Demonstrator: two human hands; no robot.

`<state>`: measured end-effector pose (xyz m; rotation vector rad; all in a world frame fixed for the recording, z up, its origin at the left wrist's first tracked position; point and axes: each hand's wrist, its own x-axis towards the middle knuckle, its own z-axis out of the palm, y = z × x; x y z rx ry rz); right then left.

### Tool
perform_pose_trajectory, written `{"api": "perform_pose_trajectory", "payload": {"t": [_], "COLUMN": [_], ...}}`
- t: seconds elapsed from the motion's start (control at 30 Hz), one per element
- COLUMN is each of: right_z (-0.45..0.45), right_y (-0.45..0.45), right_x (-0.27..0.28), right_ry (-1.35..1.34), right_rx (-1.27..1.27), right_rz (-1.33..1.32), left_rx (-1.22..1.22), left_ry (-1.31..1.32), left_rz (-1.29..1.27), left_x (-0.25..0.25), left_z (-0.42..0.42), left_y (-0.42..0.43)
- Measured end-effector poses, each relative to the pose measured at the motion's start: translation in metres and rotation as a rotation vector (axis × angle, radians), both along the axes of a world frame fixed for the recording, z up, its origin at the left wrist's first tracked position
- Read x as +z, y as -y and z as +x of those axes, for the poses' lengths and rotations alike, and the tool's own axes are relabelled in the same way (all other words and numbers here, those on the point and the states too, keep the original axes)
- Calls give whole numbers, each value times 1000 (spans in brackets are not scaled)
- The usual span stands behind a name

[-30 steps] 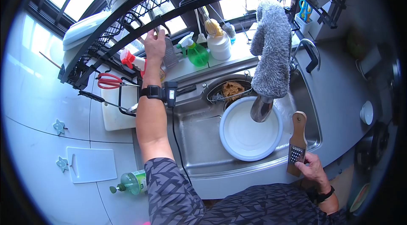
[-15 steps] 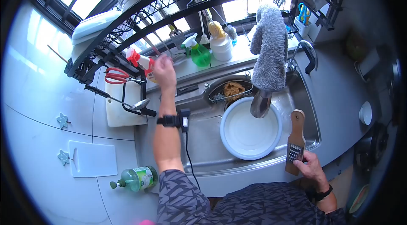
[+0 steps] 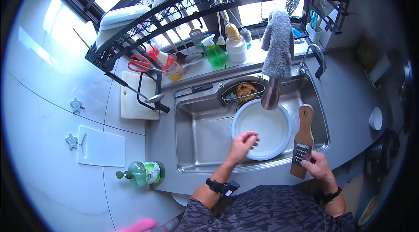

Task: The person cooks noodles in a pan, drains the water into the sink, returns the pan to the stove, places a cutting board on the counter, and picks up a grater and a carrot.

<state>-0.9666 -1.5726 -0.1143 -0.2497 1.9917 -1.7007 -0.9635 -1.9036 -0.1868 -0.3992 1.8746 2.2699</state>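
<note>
My right hand [image 3: 319, 167] is closed on the lower part of a wooden-handled grater [image 3: 304, 145], its thumb beside the metal grating plate. The grater stands with its handle up at the sink's front right edge. Over the front left rim of a white basin [image 3: 262, 122] hovers my left hand [image 3: 244, 145], fingers loosely curled and nothing visible in them. The basin sits in the steel sink [image 3: 203, 122]. Above its back edge is the metal faucet [image 3: 271, 94], with a grey fluffy cloth [image 3: 279, 44] draped over it.
A wire sink caddy [image 3: 231, 96] holds a brown scrubber [image 3: 246, 91]. A knife [image 3: 196, 90] lies at the sink's back left. Red-handled scissors [image 3: 139, 63], a ladle [image 3: 153, 98] and spray bottles hang or stand near the black rack [image 3: 174, 10]. A green pump bottle [image 3: 146, 173] lies left.
My left hand has moved from the red-topped spray bottle by the rack down and right to the basin. The right hand keeps the grater in nearly the same place.
</note>
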Motion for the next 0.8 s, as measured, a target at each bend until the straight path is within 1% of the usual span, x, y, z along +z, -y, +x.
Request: {"api": "perform_pose_trajectory", "payload": {"t": [0.1,0.2,0.23,0.33,0.57,0.67,0.73,0.8], "right_z": [3,8,11,20,36,42,46,48], "right_y": [5,3,3,5,-1,5,14,20], "right_x": [12,8,7,13,9,10,14,15], "right_ry": [70,109,103,73,54,75,61,51], "right_rx": [30,51,49,44,24,45,42,44], "right_rz": [-108,-188,-209,-211,-170,-178,-206,-211], "left_rx": [-237,-384,-426,-506,-483,-620,-644,-642], "left_ry": [-2,-49,-18,-94,19,6,-25,-52], "left_rz": [-9,136,144,153,165,178,196,225], "left_x": [30,45,48,32,38,28,13,18], "left_z": [16,24,25,28,37,38,39,40], "left_y": [-38,-64,-71,-85,-95,-90,-88,-84]}}
